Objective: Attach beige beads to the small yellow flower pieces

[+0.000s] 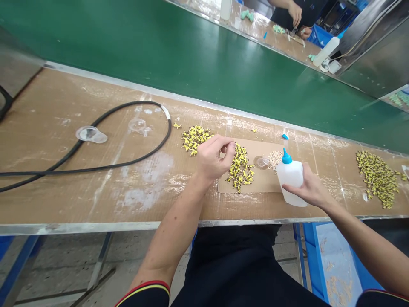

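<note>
"What step?"
"Dispensing, I'd guess: right hand (309, 187) grasps the bottle (290, 179) at the right edge of the cardboard (267, 184)."
"Left hand (211, 157)?"
"Curled to a pinch; can't tell if loaded. Next likely calls for a steady nozzle (286, 157)."

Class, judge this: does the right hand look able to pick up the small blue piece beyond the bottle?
Probably not: the right hand is busy holding the white bottle, though nothing seems to cover the small blue piece.

No text, label, brand, number or sign can be read anywhere in view.
</note>
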`<control>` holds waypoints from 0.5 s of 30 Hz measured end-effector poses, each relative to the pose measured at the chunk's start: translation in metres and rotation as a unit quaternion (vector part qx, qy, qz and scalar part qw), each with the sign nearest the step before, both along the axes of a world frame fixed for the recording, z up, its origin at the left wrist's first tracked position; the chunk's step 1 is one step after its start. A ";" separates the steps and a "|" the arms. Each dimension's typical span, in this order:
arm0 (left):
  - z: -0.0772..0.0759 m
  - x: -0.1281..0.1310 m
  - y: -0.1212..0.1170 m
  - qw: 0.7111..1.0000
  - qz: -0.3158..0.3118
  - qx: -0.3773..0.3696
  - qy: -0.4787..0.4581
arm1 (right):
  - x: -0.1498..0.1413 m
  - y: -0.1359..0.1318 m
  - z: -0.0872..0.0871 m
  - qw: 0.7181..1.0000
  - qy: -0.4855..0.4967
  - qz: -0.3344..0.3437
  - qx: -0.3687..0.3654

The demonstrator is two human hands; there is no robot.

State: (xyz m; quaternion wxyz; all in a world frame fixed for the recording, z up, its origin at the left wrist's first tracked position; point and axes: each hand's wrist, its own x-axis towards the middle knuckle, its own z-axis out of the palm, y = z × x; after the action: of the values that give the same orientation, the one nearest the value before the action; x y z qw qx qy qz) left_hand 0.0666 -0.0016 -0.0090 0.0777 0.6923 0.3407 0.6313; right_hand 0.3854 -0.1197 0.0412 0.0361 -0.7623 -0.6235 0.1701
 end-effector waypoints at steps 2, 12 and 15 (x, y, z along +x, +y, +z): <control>0.000 0.000 0.000 1.000 -0.002 -0.001 0.002 | 0.006 -0.001 -0.001 0.998 0.022 -0.022 0.059; -0.005 -0.007 0.001 0.978 -0.082 -0.159 0.106 | 0.072 -0.015 -0.019 0.873 0.142 -0.215 0.415; -0.006 -0.007 0.002 0.939 -0.149 -0.225 0.214 | 0.105 -0.011 -0.032 0.820 0.183 -0.255 0.478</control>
State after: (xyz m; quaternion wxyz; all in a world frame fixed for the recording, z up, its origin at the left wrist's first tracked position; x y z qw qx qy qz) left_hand 0.0592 0.0000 -0.0152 0.2500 0.8184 0.3749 0.3566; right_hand 0.4901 -0.1305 0.0087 0.5517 -0.7359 -0.3914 -0.0288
